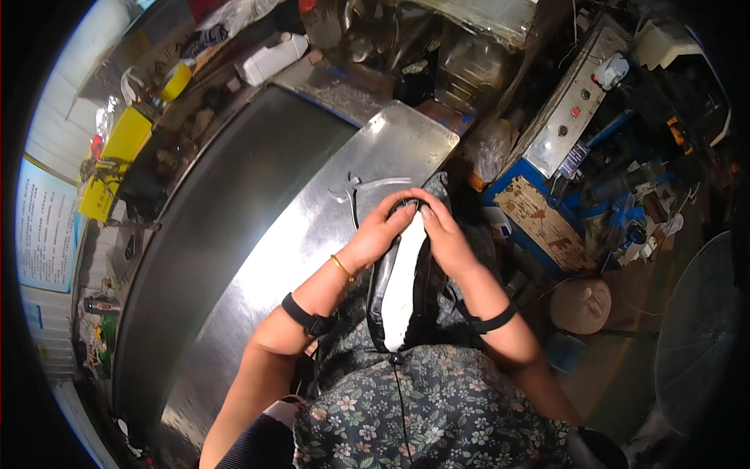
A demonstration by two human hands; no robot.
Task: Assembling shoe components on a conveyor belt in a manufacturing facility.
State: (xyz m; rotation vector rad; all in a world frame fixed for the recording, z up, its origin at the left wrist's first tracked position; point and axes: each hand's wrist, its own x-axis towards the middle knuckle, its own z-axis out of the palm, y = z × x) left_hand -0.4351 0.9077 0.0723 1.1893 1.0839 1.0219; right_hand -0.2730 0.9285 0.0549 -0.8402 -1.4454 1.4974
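Against my lap lies a long black shoe-shaped piece (pixel 378 301) with a white strip (pixel 402 289) along its upward face; it looks like a shoe held sole up, though I cannot be sure. Both hands wrap round its far end, fingers curled over the far edge and thumbs pressed on the top, close together. My left hand (pixel 383 233) grips the left side of that end, my right hand (pixel 444 233) the right side. The fingertips are partly hidden beyond the edge. Thin grey strips (pixel 367 186) lie on the metal tabletop (pixel 281 227), just past my left hand.
A dark conveyor belt (pixel 203 195) curves along the left. Beyond it stand a white plastic jug (pixel 273 59) and yellow pieces (pixel 125 137). At right are a control panel with buttons (pixel 574 102), a round stool (pixel 580 303) and a large fan-like disc (pixel 699 336). My floral apron (pixel 437 406) covers my lap.
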